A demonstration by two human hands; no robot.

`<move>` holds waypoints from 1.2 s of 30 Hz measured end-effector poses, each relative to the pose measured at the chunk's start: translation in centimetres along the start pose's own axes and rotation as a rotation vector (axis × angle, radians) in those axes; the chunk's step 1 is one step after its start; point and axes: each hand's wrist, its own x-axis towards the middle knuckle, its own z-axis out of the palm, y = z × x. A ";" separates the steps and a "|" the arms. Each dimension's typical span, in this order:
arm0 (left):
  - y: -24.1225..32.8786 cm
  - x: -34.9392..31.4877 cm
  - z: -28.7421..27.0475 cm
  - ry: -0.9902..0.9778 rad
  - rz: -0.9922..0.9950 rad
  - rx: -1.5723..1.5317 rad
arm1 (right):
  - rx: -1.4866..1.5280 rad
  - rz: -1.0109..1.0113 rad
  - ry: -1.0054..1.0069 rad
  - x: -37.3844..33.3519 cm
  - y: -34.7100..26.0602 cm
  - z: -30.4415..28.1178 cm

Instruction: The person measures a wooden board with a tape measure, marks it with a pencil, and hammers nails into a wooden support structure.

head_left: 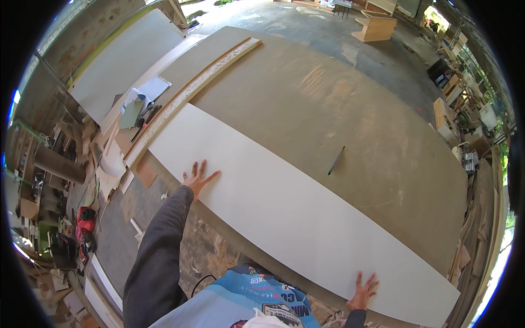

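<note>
A long white board (284, 213) lies flat along the near edge of a large brownish worktable (394, 142). My left hand (200, 179) rests on its near edge toward the left end, fingers spread. Toward the right end, my right hand (363, 291) lies on the same near edge with its fingers apart. Neither hand is wrapped round anything. The board's left end meets a long wooden strip (191, 90) with a patterned face, which runs across the table. Beyond the board, a thin dark pen-like stick (336, 160) lies on the tabletop.
Papers (150, 90) and small tools (145, 115) lie left of the strip. A large pale panel (126, 65) leans at the far left. Wood scraps and a red bag (86, 218) clutter the left floor. Stacked timber (478, 229) lines the right side. A wooden piece of furniture (376, 27) stands far off.
</note>
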 end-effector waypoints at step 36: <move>0.9 5.6 -3.5 0.004 -0.011 -0.102 | -0.022 0.024 0.044 4.7 -0.9 -4.0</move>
